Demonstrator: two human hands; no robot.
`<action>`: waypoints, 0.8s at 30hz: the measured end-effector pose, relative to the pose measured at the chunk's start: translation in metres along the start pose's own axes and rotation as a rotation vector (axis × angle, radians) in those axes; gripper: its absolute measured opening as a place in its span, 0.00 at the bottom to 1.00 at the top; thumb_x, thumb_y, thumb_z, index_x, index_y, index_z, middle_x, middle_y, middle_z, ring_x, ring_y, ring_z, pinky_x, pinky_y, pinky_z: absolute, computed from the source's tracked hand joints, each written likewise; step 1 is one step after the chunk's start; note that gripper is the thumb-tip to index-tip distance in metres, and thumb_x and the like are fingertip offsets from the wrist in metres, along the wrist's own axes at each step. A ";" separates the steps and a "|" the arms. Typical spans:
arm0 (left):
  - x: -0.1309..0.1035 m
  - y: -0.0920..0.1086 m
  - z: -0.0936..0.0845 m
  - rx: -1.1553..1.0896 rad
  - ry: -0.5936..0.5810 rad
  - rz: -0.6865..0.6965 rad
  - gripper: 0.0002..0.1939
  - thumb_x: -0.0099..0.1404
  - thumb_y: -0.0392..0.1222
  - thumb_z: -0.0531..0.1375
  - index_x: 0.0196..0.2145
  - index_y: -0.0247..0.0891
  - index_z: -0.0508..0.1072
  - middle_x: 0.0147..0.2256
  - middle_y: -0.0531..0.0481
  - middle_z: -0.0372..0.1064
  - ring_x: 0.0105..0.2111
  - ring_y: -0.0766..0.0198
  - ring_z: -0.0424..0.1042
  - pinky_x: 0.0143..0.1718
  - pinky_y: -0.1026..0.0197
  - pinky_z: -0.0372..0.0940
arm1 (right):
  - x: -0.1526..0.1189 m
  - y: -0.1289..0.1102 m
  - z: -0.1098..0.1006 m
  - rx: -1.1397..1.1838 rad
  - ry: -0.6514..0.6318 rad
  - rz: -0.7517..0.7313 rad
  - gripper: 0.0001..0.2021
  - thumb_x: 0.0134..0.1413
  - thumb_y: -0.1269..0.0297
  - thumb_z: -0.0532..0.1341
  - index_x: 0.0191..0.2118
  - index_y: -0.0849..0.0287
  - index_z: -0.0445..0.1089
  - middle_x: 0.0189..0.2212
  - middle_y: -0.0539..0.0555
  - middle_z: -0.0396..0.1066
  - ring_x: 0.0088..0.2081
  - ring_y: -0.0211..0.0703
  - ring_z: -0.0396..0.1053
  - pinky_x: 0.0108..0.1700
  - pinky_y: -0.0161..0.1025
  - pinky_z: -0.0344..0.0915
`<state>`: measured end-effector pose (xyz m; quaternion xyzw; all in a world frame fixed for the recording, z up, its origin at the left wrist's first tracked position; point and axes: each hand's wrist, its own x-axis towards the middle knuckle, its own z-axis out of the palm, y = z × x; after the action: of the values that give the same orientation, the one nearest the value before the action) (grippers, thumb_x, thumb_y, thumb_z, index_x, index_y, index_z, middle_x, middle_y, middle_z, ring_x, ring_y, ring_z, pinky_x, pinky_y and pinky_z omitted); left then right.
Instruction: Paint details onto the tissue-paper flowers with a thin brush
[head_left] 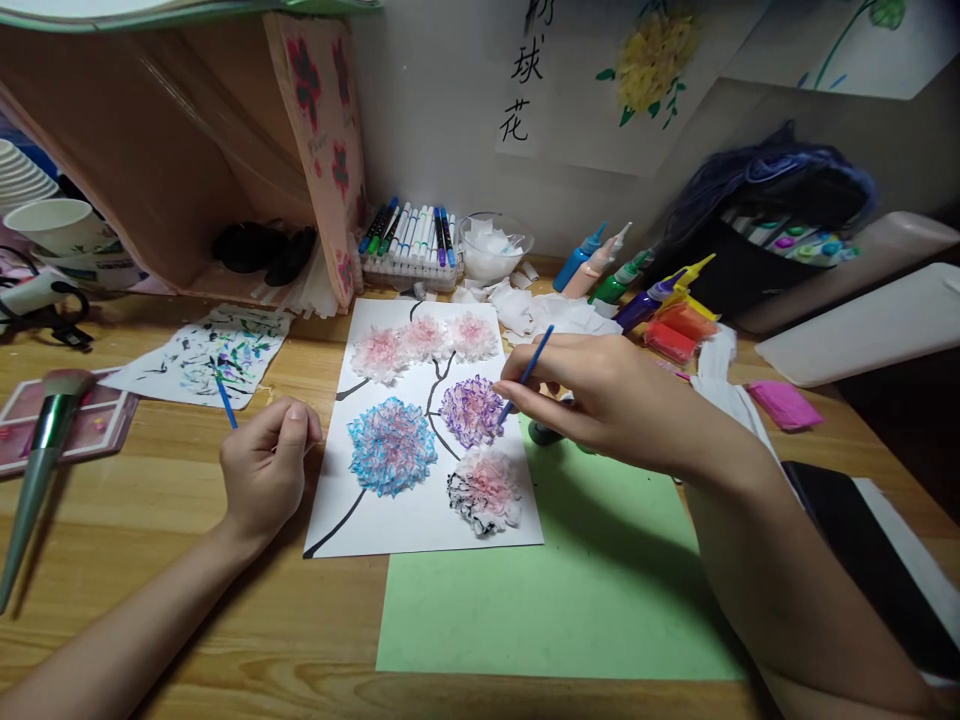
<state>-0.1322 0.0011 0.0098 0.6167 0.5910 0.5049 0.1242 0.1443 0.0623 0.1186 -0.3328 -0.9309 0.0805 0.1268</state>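
Observation:
A white sheet (330, 520) bears black branches and several fluffy paper flowers. My right hand (592, 395) pinches a thin blue stick (538, 358), its lower end at the right edge of the purple-tipped flower (471, 410). Left of that flower is a blue-tipped one (392, 447); below it, a flower with black tips (486, 490) on its left side. Pink flowers (424, 338) line the top. My left hand (266, 470) is closed in a loose fist at the sheet's left edge, with a second blue stick (226, 400) protruding from behind its fingers.
Green paper (562, 610) lies partly under the sheet. A paint-marked tissue (214, 355), a large brush (41, 480) and a palette (105, 425) are left. Behind stand markers (412, 235), a clear bowl (491, 250) and paint bottles (600, 262). A black case (862, 550) lies right.

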 end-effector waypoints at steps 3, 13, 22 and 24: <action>0.000 0.001 0.000 -0.004 -0.003 -0.004 0.17 0.64 0.38 0.50 0.18 0.38 0.62 0.16 0.56 0.55 0.17 0.70 0.55 0.19 0.65 0.52 | 0.000 0.000 0.001 -0.001 0.021 -0.022 0.11 0.61 0.62 0.53 0.33 0.62 0.69 0.23 0.51 0.67 0.25 0.36 0.62 0.28 0.34 0.54; 0.000 -0.001 0.001 -0.011 0.001 -0.010 0.17 0.64 0.39 0.50 0.18 0.38 0.62 0.16 0.56 0.55 0.17 0.70 0.55 0.20 0.65 0.52 | -0.001 0.001 0.000 0.003 -0.016 -0.008 0.12 0.61 0.61 0.52 0.32 0.62 0.68 0.24 0.52 0.68 0.26 0.37 0.64 0.29 0.35 0.55; 0.005 -0.004 -0.006 0.028 -0.001 -0.091 0.18 0.65 0.42 0.50 0.18 0.38 0.62 0.17 0.55 0.55 0.18 0.69 0.55 0.21 0.64 0.52 | -0.009 0.004 -0.033 0.153 0.274 -0.077 0.05 0.59 0.66 0.55 0.33 0.57 0.67 0.26 0.51 0.70 0.29 0.38 0.67 0.32 0.37 0.62; 0.009 -0.004 -0.011 0.064 -0.056 -0.133 0.17 0.65 0.44 0.50 0.19 0.38 0.62 0.18 0.55 0.56 0.19 0.68 0.57 0.22 0.65 0.53 | -0.026 0.003 -0.047 0.161 0.394 -0.044 0.06 0.60 0.67 0.53 0.33 0.56 0.66 0.26 0.54 0.70 0.31 0.40 0.68 0.34 0.40 0.63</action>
<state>-0.1451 0.0048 0.0157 0.5937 0.6426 0.4591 0.1542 0.1793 0.0507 0.1580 -0.3106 -0.8858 0.0852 0.3341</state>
